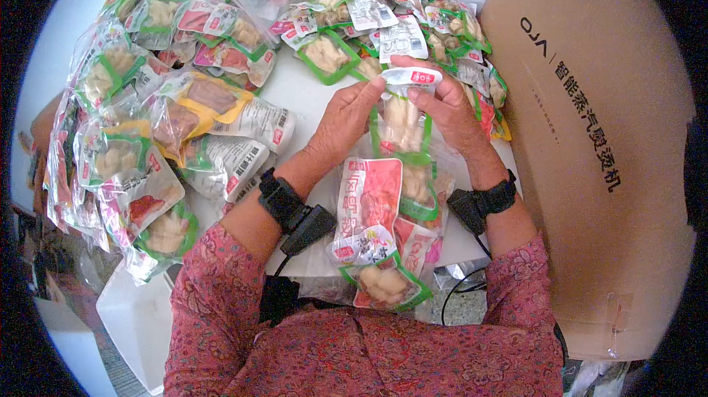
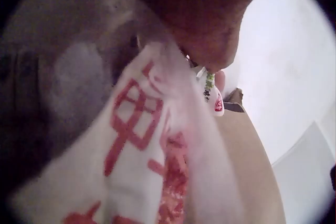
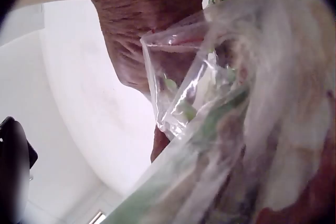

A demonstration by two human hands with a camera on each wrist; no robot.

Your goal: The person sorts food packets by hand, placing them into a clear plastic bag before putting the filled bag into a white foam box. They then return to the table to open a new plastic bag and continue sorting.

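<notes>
With fingers of left hand (image 1: pixel 344 123) and right hand (image 1: pixel 453 118) clamped on the green-edged packet (image 1: pixel 402 126) up top, hold it level, clear of bagged packets (image 1: pixel 379 194) lower centre.

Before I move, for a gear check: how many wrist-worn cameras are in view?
2: one camera strapped on the wrist behind the left hand, another camera on the wrist behind the right hand.

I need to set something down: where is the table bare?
The table is bare between left pile, right pile and left hand; a smaller patch lies between middle packets and right forearm. Both piles are crowded.
</notes>
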